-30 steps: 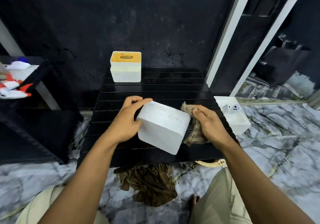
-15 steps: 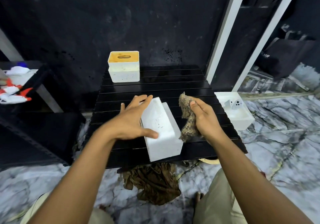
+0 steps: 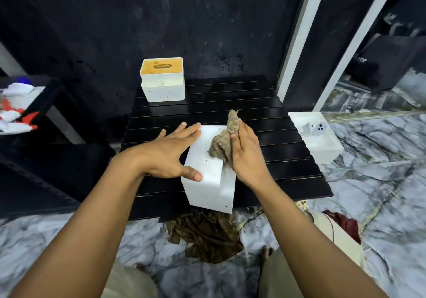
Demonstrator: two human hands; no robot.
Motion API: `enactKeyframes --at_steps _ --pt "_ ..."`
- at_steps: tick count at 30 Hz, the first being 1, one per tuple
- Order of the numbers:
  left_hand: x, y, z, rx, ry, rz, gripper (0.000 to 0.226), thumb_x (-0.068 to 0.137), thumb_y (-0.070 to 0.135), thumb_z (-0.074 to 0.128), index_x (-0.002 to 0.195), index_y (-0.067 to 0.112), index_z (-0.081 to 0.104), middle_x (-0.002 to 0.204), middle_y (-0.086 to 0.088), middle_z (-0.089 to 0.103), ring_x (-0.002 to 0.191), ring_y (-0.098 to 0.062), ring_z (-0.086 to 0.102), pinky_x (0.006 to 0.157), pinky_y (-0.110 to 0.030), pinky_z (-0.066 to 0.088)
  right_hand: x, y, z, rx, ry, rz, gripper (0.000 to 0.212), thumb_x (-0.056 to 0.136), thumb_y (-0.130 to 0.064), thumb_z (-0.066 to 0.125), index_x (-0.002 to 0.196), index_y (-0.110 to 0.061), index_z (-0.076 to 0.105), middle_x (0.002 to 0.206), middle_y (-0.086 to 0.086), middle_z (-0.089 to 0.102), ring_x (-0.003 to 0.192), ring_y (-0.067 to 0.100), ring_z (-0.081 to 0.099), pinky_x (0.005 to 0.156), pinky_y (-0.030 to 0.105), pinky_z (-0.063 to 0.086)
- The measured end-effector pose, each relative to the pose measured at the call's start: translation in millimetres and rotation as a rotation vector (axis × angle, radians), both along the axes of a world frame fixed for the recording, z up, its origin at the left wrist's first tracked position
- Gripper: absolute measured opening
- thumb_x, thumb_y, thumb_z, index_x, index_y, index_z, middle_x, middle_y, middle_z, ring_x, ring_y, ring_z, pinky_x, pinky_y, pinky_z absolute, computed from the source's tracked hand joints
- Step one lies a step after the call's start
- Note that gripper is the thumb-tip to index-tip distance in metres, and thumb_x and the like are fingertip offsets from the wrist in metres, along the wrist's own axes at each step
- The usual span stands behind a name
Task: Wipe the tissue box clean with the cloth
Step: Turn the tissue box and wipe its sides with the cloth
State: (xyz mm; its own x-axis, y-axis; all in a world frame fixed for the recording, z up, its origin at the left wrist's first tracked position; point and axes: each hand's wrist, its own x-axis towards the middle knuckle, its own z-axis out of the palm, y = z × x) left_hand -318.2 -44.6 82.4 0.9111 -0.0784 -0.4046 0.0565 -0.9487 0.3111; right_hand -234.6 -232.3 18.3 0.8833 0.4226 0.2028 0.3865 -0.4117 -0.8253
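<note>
A plain white tissue box (image 3: 208, 182) lies on the black slatted table (image 3: 288, 159) near its front edge, with small dark specks on its upper face. My left hand (image 3: 171, 152) rests flat against the box's left side and top, thumb on the near corner, steadying it. My right hand (image 3: 247, 157) presses a crumpled brown speckled cloth (image 3: 224, 141) onto the box's top right. A second white tissue box (image 3: 162, 81) with an orange stained lid stands at the table's far left.
A white tray (image 3: 322, 145) holding small white dice-like items sits on the marble floor right of the table. A brown rag (image 3: 205, 235) lies on the floor under the table's front edge. A dark shelf (image 3: 34, 113) with white and red items stands at left.
The box has been turned and laid down lengthwise on the table. My left hand went from gripping it to lying flat on it. My right hand brought the cloth onto its top.
</note>
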Motion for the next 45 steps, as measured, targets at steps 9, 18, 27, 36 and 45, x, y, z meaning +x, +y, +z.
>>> enactKeyframes --at_steps 9,18,27,36,45 --pt "3.4 4.3 0.3 -0.031 0.019 0.017 0.112 0.080 0.055 0.070 0.154 0.033 -0.010 0.156 0.027 -0.023 0.144 -0.001 -0.024 0.119 -0.047 -0.016 -11.2 -24.0 -1.2 -0.247 -0.288 0.017 0.040 0.088 -0.016 0.056 0.127 -0.010 0.060 0.126 0.000 0.057 0.116 0.022 0.050 0.100 0.040 0.044" --pt "16.1 13.6 15.7 -0.016 0.067 -0.081 0.113 0.076 0.049 0.077 0.155 0.034 -0.003 0.150 0.033 -0.015 0.142 0.004 -0.018 0.118 -0.047 -0.019 18.8 -29.0 13.7 -0.414 -0.247 0.121 0.047 0.093 -0.011 0.047 0.132 -0.037 0.057 0.120 -0.008 0.041 0.114 0.020 0.033 0.093 0.036 0.028" --pt "17.2 15.8 15.9 -0.025 0.071 -0.064 0.113 0.076 0.046 0.078 0.155 0.036 -0.003 0.152 0.034 -0.014 0.142 0.006 -0.016 0.117 -0.046 -0.020 -4.3 -34.7 -14.4 -0.140 -0.245 0.123 0.029 0.092 -0.033 0.058 0.119 -0.040 0.066 0.135 -0.015 0.044 0.123 0.013 0.026 0.103 0.026 0.016" --pt "16.4 18.3 12.0 -0.056 0.067 -0.054 0.113 0.076 0.046 0.078 0.154 0.038 -0.003 0.152 0.036 -0.014 0.141 0.007 -0.016 0.115 -0.049 -0.021 -12.2 -45.0 -5.9 0.124 -0.224 -0.170 0.020 0.085 -0.043 0.065 0.098 -0.030 0.074 0.112 -0.017 0.059 0.115 0.008 0.047 0.101 0.038 0.040" --pt "14.7 19.1 9.6 -0.087 0.062 -0.058 0.112 0.076 0.045 0.078 0.155 0.036 -0.001 0.151 0.036 -0.013 0.142 0.008 -0.015 0.116 -0.049 -0.021 -19.5 -31.4 -6.1 -0.019 -0.230 -0.010 0.031 0.091 -0.014 0.065 0.122 -0.017 0.068 0.115 -0.006 0.052 0.110 0.012 0.051 0.097 0.028 0.047"
